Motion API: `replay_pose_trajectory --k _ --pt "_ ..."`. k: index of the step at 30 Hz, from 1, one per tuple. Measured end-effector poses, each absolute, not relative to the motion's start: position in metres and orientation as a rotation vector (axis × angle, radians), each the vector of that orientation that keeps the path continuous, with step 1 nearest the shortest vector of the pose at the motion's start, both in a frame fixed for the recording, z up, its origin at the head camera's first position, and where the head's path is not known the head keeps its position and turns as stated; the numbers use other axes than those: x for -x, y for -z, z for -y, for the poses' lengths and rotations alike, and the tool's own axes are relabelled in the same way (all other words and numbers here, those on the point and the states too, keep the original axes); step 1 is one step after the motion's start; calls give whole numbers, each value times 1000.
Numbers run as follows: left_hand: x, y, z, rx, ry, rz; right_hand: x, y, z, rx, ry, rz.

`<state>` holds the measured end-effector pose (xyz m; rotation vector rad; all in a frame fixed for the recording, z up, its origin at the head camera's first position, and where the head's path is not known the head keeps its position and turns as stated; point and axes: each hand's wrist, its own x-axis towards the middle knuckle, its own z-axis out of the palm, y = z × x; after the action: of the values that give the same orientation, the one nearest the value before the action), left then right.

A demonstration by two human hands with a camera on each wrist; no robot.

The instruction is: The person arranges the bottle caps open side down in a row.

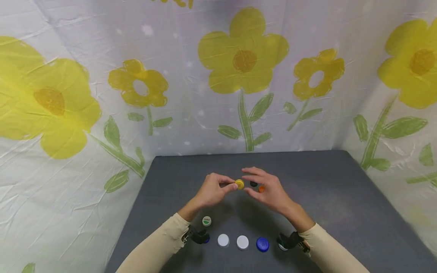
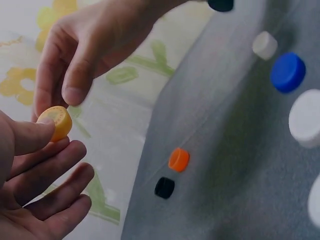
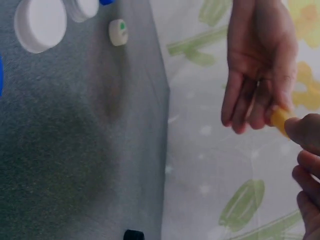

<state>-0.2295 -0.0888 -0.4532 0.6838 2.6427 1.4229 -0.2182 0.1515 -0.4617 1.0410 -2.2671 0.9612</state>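
Observation:
A yellow bottle cap (image 1: pixel 239 184) is held above the grey table, pinched between thumb and fingertips of my left hand (image 1: pixel 212 190). In the left wrist view the same yellow cap (image 2: pixel 61 122) shows its round face, and the other fingers are spread below it. My right hand (image 1: pixel 269 191) hovers just right of the cap, thumb and fingers parted, with a small gap to the cap in the head view. Beyond that hand, partly covered by it, lie an orange cap (image 2: pixel 179 159) and a black cap (image 2: pixel 165 187) side by side on the table.
Nearer me on the grey table (image 1: pixel 327 197) lie a white cap with green print (image 1: pixel 206 221), two plain white caps (image 1: pixel 223 240) and a blue cap (image 1: pixel 263 244). Another blue cap and another white cap (image 1: pixel 282 247) are partly hidden by the wrist cameras. A flowered cloth (image 1: pixel 191 113) hangs behind.

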Motion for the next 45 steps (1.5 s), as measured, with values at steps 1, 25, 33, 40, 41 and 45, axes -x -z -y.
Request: replay_pose_trajectory --k 1,25,33,40,41,45 --pt "229 452 89 -665 -1433 -2618 218 463 -151 -1058 -947 2241" --pt "217 442 102 -1109 -1140 -2970 209 459 -135 -1012 -957 2257" --pt "213 449 113 -1222 -784 -2990 202 473 -118 -1003 -923 2386" --pt "207 460 121 -1221 -458 -2948 195 486 -104 -1031 -825 2513" --pt "206 462 122 -1223 -430 -2940 194 488 -102 -1035 -809 2533" --pt "202 473 125 -1239 -324 -2942 190 497 -95 -1047 -776 2592"
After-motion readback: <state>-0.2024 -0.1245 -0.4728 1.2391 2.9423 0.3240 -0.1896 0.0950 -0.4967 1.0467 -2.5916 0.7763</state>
